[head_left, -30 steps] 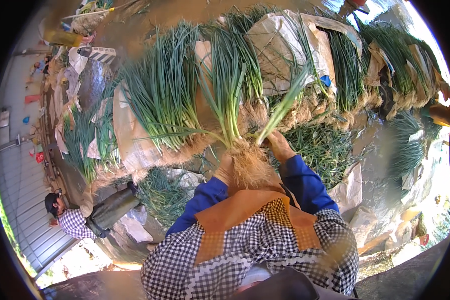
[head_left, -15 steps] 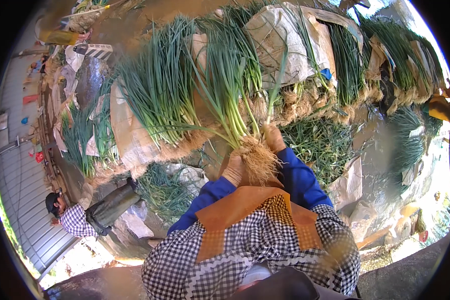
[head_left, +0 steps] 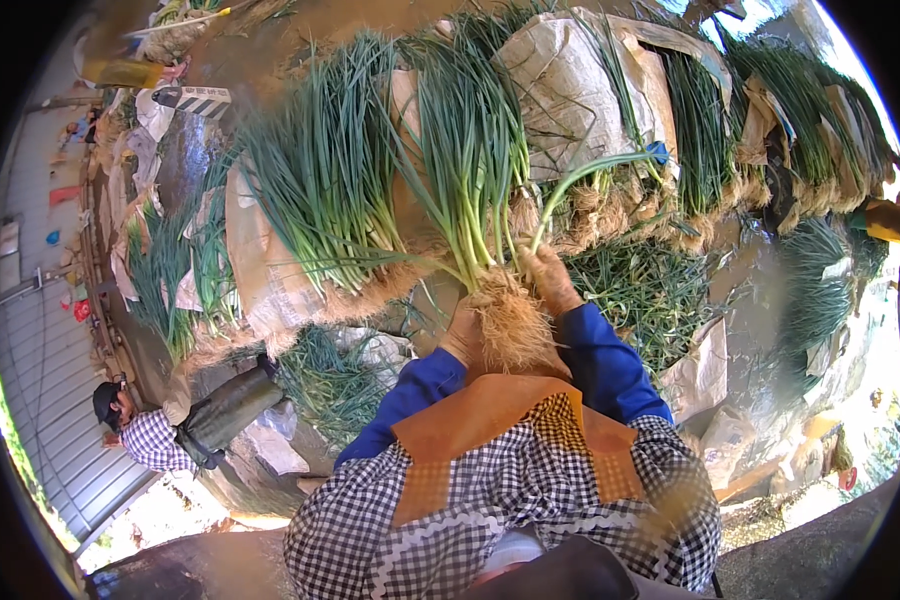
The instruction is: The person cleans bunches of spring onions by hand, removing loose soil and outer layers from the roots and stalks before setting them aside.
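Observation:
A bunch of green onions (head_left: 462,195) is in front of my chest, its leaves pointing away and its pale, shaggy roots (head_left: 515,325) hanging toward me. My left hand (head_left: 463,333) is closed around the root end from the left, its fingers partly hidden by the roots. On the other side, my right hand (head_left: 550,281) grips the base of a single green onion stalk (head_left: 560,195), whose leaf bends over to the right. That hand is close against the bunch's root end.
Beyond my hands runs a row of green onion bunches (head_left: 320,170) with woven sacks (head_left: 560,90) among them. Loose green leaves (head_left: 640,290) are heaped on the right, with another heap (head_left: 335,385) on the left. A person (head_left: 170,430) in a checked top is at the far left.
The single stalk in my right hand stood nearly upright before and now arches to the right. The bunch's roots hang more directly toward me. My left hand keeps its hold.

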Motion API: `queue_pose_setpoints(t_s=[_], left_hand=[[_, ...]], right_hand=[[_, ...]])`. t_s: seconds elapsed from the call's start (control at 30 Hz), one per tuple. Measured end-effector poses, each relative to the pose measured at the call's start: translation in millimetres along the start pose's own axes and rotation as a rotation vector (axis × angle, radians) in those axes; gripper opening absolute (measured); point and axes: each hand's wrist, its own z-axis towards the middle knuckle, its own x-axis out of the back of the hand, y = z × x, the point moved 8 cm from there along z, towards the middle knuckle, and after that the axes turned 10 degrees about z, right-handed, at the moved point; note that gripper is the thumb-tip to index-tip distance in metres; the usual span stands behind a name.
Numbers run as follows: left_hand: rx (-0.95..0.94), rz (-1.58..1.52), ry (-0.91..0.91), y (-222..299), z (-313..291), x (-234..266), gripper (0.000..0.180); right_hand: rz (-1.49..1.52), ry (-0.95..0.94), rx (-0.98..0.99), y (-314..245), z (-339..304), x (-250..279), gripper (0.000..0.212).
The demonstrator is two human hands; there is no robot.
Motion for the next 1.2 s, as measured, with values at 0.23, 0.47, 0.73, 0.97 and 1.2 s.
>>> queue_pose_setpoints(t_s=[0.23,0.47,0.73,0.97,1.2], left_hand=[[-0.094,0.081,-0.081,20,-12,-34,0.033],[-0.088,-0.017,-0.095,28,-31,-28,0.052],[-0.144,0.226,-0.151,-5,5,6,0.022],[-0.040,0.033,-0.089,-29,14,41,0.022],[-0.025,-0.005,-0.124,-21,4,2,0.025]], right_hand=[[0.204,0.118,-0.234,33,2,28,0.028],[-0.087,0.187,-0.040,15,30,111,0.027],[-0.536,-0.138,0.076,24,8,11,0.037],[-0.852,-0.123,0.263,-50,-3,1,0.039],[-1.084,-0.615,-0.159,-16,14,-20,0.044]])
